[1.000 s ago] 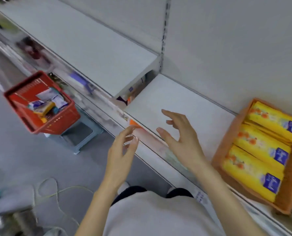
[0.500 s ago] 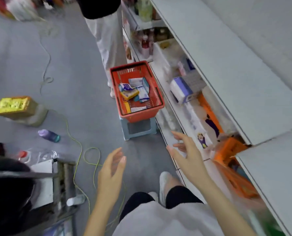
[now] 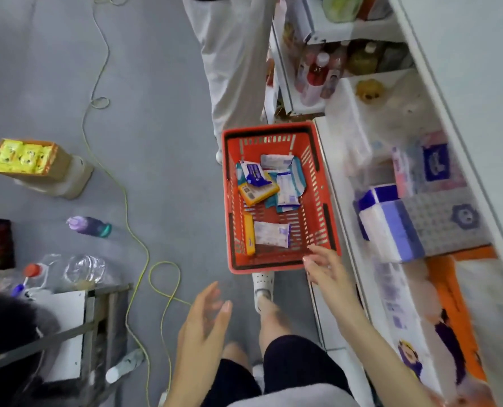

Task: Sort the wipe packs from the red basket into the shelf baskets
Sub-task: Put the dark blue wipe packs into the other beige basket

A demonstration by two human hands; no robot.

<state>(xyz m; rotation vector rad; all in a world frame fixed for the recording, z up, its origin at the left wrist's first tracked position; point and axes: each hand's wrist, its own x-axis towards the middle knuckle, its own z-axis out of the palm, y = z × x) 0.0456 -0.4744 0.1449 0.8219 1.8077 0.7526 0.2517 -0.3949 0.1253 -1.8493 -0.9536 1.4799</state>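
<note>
Head camera shows the red basket (image 3: 273, 126) just beside the lower shelf (image 3: 342, 207), with wipe packs (image 3: 272, 234) lying loose inside it. Right hand (image 3: 328, 270) is at the near right corner of the basket, its grip wide and holding nothing. Left hand (image 3: 204, 321) hangs lower over the grey floor (image 3: 162, 142), fingers straight, grip wide and empty

We have turned toward the red basket (image 3: 318, 183), which now lies closer, at 12 o'clock. Our right hand (image 3: 326, 270) has advanced to its near-right corner, fingers spread and empty. Our left hand (image 3: 203, 321) trails at 7 o'clock, fingers relaxed.
</note>
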